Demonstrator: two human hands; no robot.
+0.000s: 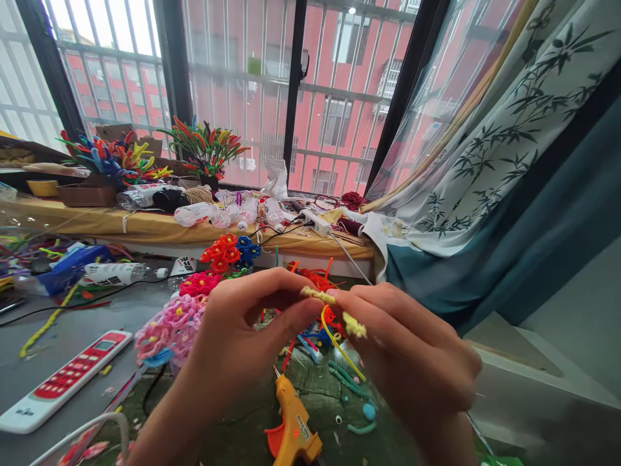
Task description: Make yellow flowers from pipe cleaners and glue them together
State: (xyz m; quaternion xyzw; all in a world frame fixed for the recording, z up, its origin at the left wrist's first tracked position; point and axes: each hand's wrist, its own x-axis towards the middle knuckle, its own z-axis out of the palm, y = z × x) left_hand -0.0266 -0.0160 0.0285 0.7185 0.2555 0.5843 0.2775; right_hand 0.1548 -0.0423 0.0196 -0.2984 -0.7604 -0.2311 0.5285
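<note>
My left hand (242, 343) and my right hand (412, 349) meet above the table, both pinched on a pale yellow pipe cleaner (317, 295). Its fuzzy end (355, 325) curls down between the fingers, and a thin yellow strand (339, 346) trails below. Pink pipe-cleaner flowers (169, 327) lie just left of my left hand. Red ones (220, 251) and blue ones (248, 249) stand behind it. An orange glue gun (294, 427) lies on the table below my hands.
A red and white remote (63, 378) lies at the left. Loose pipe-cleaner scraps (347, 378) litter the green mat. On the window ledge are pipe-cleaner plants (206, 149), plastic bottles (194, 213) and a power strip (315, 222). Curtains (509, 162) hang at the right.
</note>
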